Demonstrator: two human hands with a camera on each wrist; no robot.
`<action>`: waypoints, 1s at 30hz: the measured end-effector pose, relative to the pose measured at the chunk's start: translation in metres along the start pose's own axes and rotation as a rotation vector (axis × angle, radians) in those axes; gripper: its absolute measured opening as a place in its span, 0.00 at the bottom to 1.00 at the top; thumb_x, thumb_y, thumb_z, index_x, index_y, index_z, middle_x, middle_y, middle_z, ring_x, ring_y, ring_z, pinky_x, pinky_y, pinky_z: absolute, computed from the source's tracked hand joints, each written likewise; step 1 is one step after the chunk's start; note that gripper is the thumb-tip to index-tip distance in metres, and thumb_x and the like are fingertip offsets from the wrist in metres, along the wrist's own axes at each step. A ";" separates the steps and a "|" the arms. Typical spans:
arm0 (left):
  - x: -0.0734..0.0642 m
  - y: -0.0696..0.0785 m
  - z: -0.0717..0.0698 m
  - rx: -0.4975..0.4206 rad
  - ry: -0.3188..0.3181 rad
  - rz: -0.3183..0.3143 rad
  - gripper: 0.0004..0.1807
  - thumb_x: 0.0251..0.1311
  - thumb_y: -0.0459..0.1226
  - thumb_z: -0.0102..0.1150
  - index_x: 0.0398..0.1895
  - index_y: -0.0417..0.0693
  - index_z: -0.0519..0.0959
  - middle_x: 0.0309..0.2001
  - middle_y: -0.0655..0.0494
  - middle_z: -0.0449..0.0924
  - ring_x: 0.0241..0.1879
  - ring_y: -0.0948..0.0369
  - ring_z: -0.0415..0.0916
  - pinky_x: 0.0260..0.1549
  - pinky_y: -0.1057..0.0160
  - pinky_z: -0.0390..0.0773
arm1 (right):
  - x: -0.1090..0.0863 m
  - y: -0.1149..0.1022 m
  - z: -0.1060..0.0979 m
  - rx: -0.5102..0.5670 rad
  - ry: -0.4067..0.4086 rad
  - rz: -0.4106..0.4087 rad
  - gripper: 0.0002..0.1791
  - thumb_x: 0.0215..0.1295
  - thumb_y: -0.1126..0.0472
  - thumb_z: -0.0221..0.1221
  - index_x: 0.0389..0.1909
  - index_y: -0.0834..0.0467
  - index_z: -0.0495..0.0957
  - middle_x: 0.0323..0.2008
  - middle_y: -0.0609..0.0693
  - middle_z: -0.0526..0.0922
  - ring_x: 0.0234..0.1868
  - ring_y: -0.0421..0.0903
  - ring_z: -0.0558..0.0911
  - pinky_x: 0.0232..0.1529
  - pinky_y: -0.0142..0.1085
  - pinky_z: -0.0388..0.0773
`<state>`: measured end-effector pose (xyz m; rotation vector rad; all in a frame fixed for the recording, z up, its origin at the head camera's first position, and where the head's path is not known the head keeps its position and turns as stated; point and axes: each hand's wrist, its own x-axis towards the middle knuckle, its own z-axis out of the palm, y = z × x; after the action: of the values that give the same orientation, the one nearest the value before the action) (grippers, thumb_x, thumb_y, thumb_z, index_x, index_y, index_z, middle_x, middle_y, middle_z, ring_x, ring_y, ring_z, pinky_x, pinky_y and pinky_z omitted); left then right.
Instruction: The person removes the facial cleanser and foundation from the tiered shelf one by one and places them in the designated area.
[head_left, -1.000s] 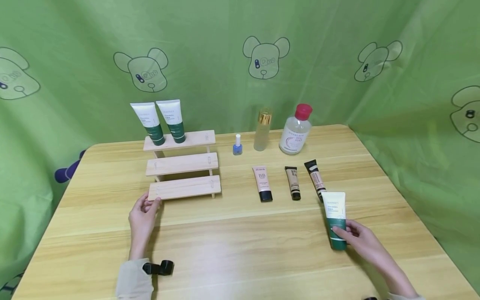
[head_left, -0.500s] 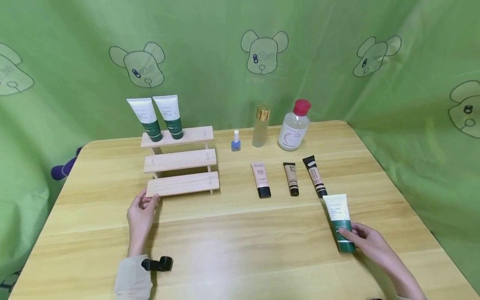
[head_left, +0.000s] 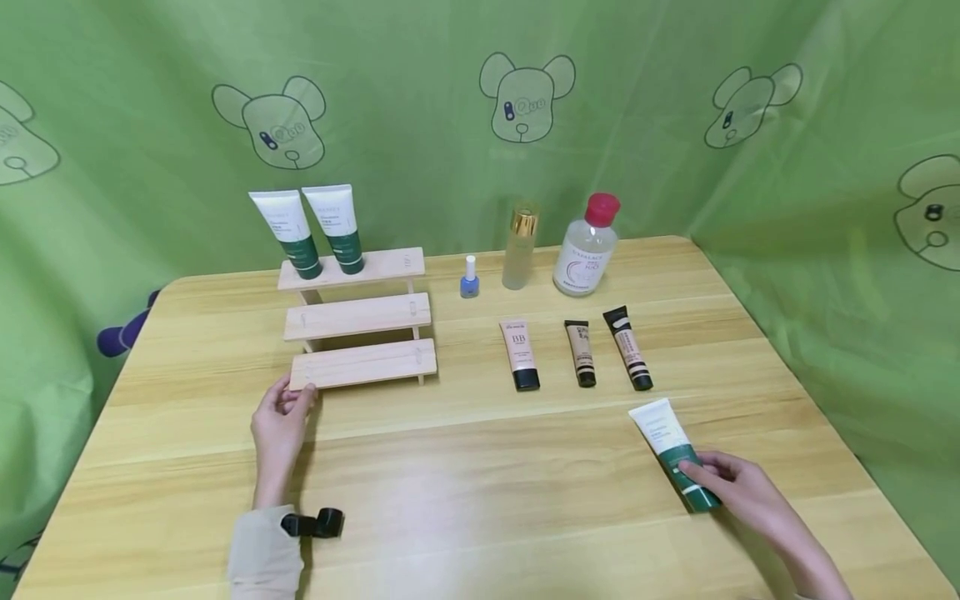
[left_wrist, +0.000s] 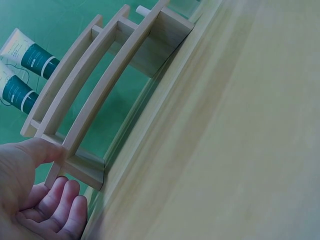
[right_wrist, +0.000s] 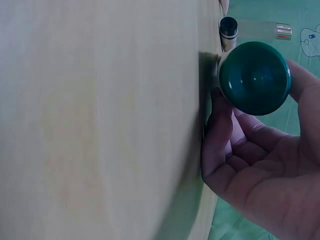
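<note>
My left hand (head_left: 279, 425) pinches the front left corner of a three-step wooden display stand (head_left: 363, 364), thumb on top and fingers curled beneath in the left wrist view. Two white-and-green squeeze tubes (head_left: 288, 233) stand cap-down on its top step. At the right, my right hand (head_left: 738, 492) grips a matching white-and-green squeeze tube (head_left: 670, 454) by its green lower part, thumb over the front. That tube lies tilted, its white end pointing up and left, close over the table. The right wrist view shows its round green cap (right_wrist: 255, 78) end-on.
A pink BB cream tube (head_left: 521, 354), a small beige tube (head_left: 581, 353) and a black-ended tube (head_left: 628, 348) lie mid-table. Behind them stand a blue nail polish bottle (head_left: 469, 279), a gold-capped bottle (head_left: 519, 250) and a red-capped bottle (head_left: 587, 246). A green curtain (head_left: 420, 125) hangs behind.
The tube in my right hand has moved slightly right and tipped, its white end swinging left, away from the black-ended tube. My left hand stays at the stand's corner.
</note>
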<state>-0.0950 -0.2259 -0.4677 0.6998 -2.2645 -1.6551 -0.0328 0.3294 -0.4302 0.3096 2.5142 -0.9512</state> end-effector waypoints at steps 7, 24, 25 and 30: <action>0.000 0.001 0.000 0.011 -0.010 -0.008 0.26 0.63 0.41 0.58 0.62 0.37 0.70 0.40 0.49 0.76 0.28 0.76 0.73 0.28 0.79 0.75 | -0.001 0.001 0.000 -0.016 -0.009 0.029 0.45 0.69 0.38 0.47 0.63 0.78 0.59 0.57 0.75 0.69 0.55 0.63 0.73 0.51 0.51 0.76; -0.002 0.000 0.000 -0.006 -0.012 -0.008 0.26 0.63 0.39 0.59 0.62 0.37 0.69 0.39 0.50 0.76 0.28 0.76 0.73 0.29 0.79 0.76 | -0.001 0.000 -0.002 -0.016 0.000 0.044 0.44 0.69 0.38 0.48 0.62 0.77 0.60 0.51 0.69 0.75 0.48 0.54 0.76 0.43 0.40 0.77; -0.002 0.000 0.000 -0.007 -0.011 -0.007 0.26 0.63 0.39 0.59 0.62 0.37 0.70 0.39 0.50 0.76 0.28 0.76 0.73 0.29 0.79 0.76 | -0.001 0.000 -0.002 -0.013 0.001 0.042 0.44 0.69 0.38 0.48 0.62 0.77 0.61 0.51 0.68 0.76 0.47 0.52 0.77 0.41 0.38 0.77; -0.001 0.000 0.000 -0.003 -0.004 -0.004 0.26 0.63 0.39 0.59 0.61 0.37 0.70 0.38 0.52 0.76 0.28 0.76 0.73 0.28 0.79 0.76 | 0.000 -0.001 -0.001 0.002 0.006 0.039 0.42 0.68 0.39 0.50 0.61 0.76 0.63 0.48 0.63 0.79 0.43 0.46 0.77 0.38 0.33 0.75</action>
<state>-0.0945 -0.2255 -0.4677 0.7011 -2.2646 -1.6622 -0.0333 0.3293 -0.4290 0.3619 2.5029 -0.9393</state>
